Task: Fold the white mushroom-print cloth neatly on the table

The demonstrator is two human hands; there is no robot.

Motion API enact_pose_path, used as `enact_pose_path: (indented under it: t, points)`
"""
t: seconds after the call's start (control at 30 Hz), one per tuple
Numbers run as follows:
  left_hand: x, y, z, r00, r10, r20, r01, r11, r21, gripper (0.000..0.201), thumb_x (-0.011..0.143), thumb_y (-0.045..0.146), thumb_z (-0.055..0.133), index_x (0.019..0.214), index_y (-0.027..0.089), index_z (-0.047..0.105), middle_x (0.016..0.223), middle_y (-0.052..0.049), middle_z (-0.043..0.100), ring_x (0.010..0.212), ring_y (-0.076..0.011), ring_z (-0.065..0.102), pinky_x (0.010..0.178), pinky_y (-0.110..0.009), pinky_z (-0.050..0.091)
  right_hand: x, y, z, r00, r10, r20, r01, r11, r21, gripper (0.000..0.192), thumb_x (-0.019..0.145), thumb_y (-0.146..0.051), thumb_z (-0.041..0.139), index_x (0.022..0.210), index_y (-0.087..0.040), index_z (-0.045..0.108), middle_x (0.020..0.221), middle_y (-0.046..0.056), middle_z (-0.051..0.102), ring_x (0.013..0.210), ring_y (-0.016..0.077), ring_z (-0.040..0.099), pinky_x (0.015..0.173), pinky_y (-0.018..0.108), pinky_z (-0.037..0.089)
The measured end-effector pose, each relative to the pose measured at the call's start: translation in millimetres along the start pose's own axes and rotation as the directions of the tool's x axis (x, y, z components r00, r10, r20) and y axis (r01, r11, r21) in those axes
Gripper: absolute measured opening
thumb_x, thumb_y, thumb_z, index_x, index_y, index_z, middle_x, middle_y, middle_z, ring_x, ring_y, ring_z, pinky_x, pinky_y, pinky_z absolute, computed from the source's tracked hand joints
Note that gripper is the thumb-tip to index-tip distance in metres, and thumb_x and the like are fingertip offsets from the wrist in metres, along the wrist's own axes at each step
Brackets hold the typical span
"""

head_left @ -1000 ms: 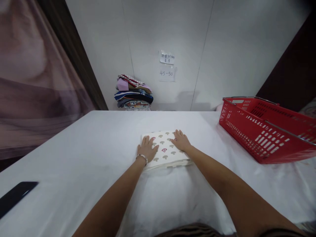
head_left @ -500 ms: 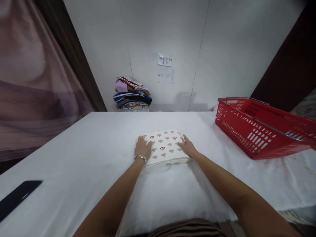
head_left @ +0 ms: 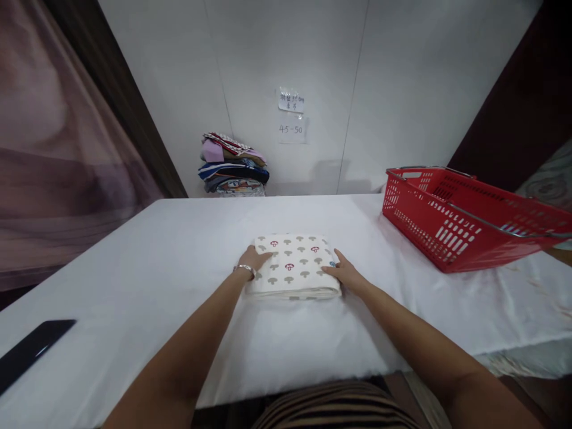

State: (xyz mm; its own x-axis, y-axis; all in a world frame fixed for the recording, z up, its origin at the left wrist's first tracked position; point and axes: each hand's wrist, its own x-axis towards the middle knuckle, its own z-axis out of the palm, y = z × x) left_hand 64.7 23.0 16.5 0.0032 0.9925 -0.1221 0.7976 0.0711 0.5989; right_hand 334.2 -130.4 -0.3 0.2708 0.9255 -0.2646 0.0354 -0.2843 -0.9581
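Note:
A folded cream cloth printed with grey and red mushrooms lies flat in the middle of a white-covered table. My left hand, with a bracelet at the wrist, grips the cloth's left edge, thumb on top. Against the cloth's right edge my right hand does the same, its fingers partly tucked under the side.
A red plastic basket with metal handles stands at the right of the table. Folded clothes are stacked against the white wall behind the table. A dark flat object lies at the near left. A curtain hangs at left.
Both hands slid off the top of the cloth outward to its left and right edges. The camera pulled back a little.

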Motion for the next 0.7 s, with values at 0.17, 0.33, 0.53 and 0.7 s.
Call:
enact_pose_path:
  t: [0.17, 0.33, 0.53, 0.7]
  points:
    - [11.0, 9.4, 0.1, 0.997, 0.075, 0.036, -0.074, 0.996, -0.041, 0.073, 0.061, 0.053, 0.071, 0.121, 0.018, 0.047, 0.117, -0.014, 0.063, 0.101, -0.0278, 0.061, 0.081, -0.033, 0.048, -29.2, 10.9, 14.7, 1.000, -0.018, -0.022, 0.019, 0.997, 0.077, 0.107, 0.066, -0.038, 0.076, 0.148, -0.025, 0.008, 0.089, 0.004, 0.063, 0.068, 0.0176, 0.062, 0.062, 0.030, 0.051]
    - [19.2, 6.4, -1.2, 0.997, 0.060, 0.039, -0.062, 0.998, 0.034, 0.071, 0.062, 0.056, 0.070, 0.119, 0.018, 0.051, 0.117, -0.015, 0.062, 0.104, -0.0309, 0.060, 0.083, -0.037, 0.048, -52.0, 16.7, 11.7, 0.999, 0.034, 0.033, -0.036, 0.997, 0.074, 0.105, 0.072, -0.033, 0.071, 0.148, -0.024, 0.000, 0.080, 0.001, 0.063, 0.057, 0.0152, 0.060, 0.048, 0.027, 0.049]
    - [-18.1, 4.8, -2.6, 0.942, 0.328, -0.068, -0.316, 0.938, 0.145, 0.054, 0.079, 0.047, 0.055, 0.123, 0.016, 0.051, 0.130, -0.014, 0.053, 0.118, -0.0278, 0.050, 0.098, -0.037, 0.039, -58.0, 23.5, -5.2, 0.998, 0.057, -0.012, -0.054, 0.983, 0.176, 0.072, 0.075, -0.022, 0.064, 0.138, -0.018, 0.030, 0.078, 0.002, 0.066, 0.055, 0.0130, 0.060, 0.045, 0.023, 0.048]
    - [-90.4, 4.9, 11.4, 0.732, 0.680, -0.030, -0.658, 0.718, 0.225, 0.032, 0.083, 0.041, 0.051, 0.109, 0.027, 0.062, 0.124, -0.004, 0.059, 0.126, -0.0265, 0.040, 0.110, -0.045, 0.022, -69.4, 26.2, -0.7, 0.990, 0.108, 0.094, -0.123, 0.977, 0.176, 0.022, 0.075, -0.025, 0.063, 0.094, -0.017, 0.055, 0.075, 0.002, 0.067, 0.053, 0.0111, 0.061, 0.043, 0.021, 0.048]
